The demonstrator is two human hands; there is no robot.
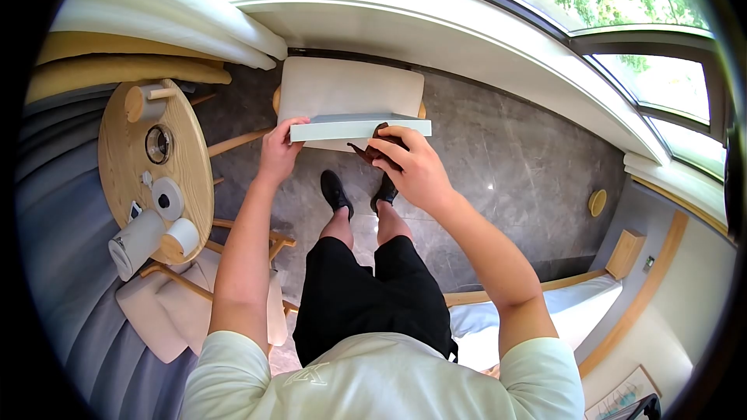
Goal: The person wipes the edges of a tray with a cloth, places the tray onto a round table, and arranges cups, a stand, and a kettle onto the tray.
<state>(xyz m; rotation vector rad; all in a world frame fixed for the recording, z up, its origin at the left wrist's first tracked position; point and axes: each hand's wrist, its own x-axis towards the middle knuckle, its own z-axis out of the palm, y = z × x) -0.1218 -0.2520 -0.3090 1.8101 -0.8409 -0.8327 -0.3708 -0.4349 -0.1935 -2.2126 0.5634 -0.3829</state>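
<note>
A pale, flat, box-like panel [334,131] is held up in front of me, its long narrow edge facing me. At its left end, my left hand [278,154] is closed around the corner. My right hand [414,169] grips a crumpled dark brown cloth [394,148] and presses it to the edge near the panel's right end. Part of the cloth hangs loose to the left of the fingers. The panel's far face is hidden from me.
Beyond the panel stands a cream cushioned seat [350,85]. On the left, a round wooden table [117,148] bears a kettle [136,245], a glass dish [159,145] and canisters. A cream chair [167,319] is at lower left, a bed [576,311] at right.
</note>
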